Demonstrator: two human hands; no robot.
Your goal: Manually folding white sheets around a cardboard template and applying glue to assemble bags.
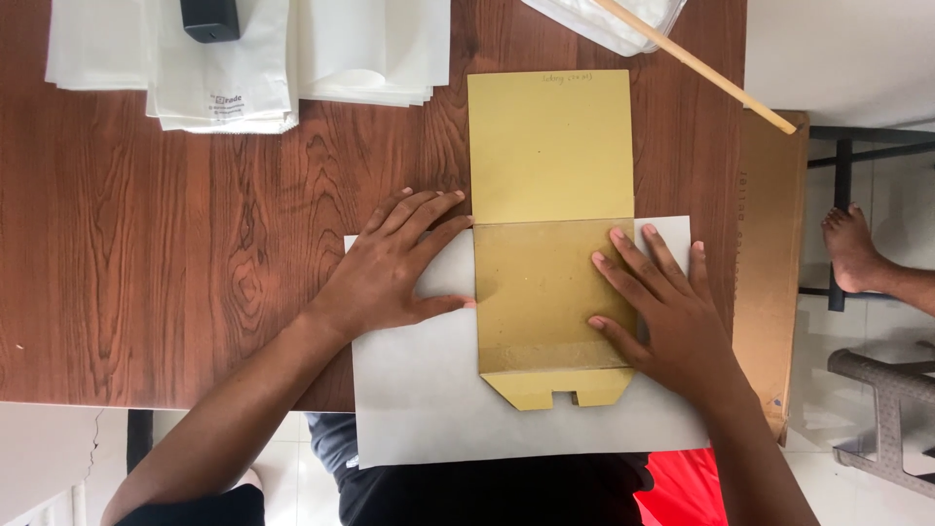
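Observation:
A yellow-brown cardboard template (547,146) lies upright on the wooden table (195,244), its lower half covered by a translucent fold of a white paper sheet (429,399). My left hand (390,268) lies flat on the sheet's left part, fingertips at the template's left edge. Pressing down on the folded paper over the template's right side is my right hand (662,307), fingers spread. The template's notched bottom tab (560,388) sticks out below the fold. Neither hand grips anything.
Stacks of white paper bags (253,58) lie at the table's back, with a dark small object (209,18) on them. A wooden stick (701,68) rests at the back right. A cardboard box (769,263) stands beside the table's right edge. Another person's bare foot (852,248) is at right.

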